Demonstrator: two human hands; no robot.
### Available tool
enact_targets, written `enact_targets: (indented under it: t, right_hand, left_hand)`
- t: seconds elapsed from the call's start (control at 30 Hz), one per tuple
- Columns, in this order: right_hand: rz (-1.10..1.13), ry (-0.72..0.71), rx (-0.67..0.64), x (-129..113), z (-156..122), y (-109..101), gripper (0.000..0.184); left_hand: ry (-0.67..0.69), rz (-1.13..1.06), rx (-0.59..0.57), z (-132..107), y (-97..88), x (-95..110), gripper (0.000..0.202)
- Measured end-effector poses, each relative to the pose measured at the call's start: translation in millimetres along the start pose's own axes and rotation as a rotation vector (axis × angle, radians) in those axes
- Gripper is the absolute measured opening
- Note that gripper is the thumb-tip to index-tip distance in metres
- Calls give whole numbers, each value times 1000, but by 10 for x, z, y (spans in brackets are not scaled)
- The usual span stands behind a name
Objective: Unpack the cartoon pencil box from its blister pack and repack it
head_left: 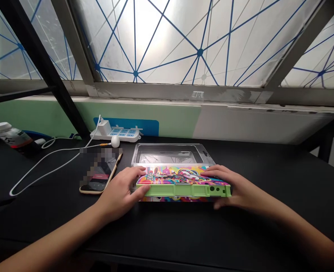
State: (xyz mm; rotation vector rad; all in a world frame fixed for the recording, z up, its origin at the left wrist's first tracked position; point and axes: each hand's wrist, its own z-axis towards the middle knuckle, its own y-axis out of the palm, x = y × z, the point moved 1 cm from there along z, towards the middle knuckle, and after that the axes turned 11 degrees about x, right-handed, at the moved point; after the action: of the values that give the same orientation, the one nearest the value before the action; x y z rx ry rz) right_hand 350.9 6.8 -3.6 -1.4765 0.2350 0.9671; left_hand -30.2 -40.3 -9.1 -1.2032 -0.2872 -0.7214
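A pencil case (pixel 183 190) with a light green side and a bright cartoon-printed top lies across the middle of the black desk. My left hand (pixel 124 189) grips its left end, fingers on the top and thumb against the green side. At the other end, my right hand (pixel 237 189) holds the case, with fingers over the top and the thumb low near the front corner. A clear plastic blister pack (pixel 169 153) lies directly behind the case. Under the front edge shows a strip of colourful print, whose source I cannot make out.
Left of the case lies a phone (pixel 99 175) in a tan case. Behind it are a white power strip (pixel 124 133) with a charger and a white cable (pixel 53 151). A bottle (pixel 12 138) stands far left. Black metal frame bars (pixel 45 56) rise at the sides.
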Motion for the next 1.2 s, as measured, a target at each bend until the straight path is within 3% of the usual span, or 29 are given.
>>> enact_targets:
  t: [0.1, 0.2, 0.37, 0.57, 0.67, 0.73, 0.83, 0.9, 1.03, 1.2]
  right_hand:
    - [78, 70, 40, -44, 31, 55, 51]
    - [215, 192, -8, -38, 52, 79, 43]
    - [133, 284, 66, 2, 42, 86, 47]
    - [-99, 295, 88, -14, 25, 108, 52]
    - [-204, 214, 136, 14, 39, 125, 50]
    - [-256, 127, 164, 35, 48, 133, 45]
    - [-339, 17, 198, 40, 55, 140, 41]
    - [-403, -53, 226, 6, 60, 153, 39]
    - [-515, -181, 223, -193, 115, 259, 37]
    - [-575, -235, 138, -585, 346, 554, 32]
  left_hand:
    - [23, 98, -88, 141, -30, 107, 51]
    - [17, 117, -69, 240, 15, 156, 52]
    - [-29, 87, -95, 225, 150, 56, 59]
    - [-22, 21, -178, 222, 81, -37, 62]
    - [-7, 2, -255, 233, 38, -61, 69]
    - [14, -11, -296, 228, 25, -86, 85]
    - [27, -12, -287, 226, 29, -130, 109]
    - [42, -9, -250, 237, 42, -150, 112]
    - [50, -27, -212, 263, 63, -164, 116]
    - [27, -59, -190, 261, 83, -193, 121]
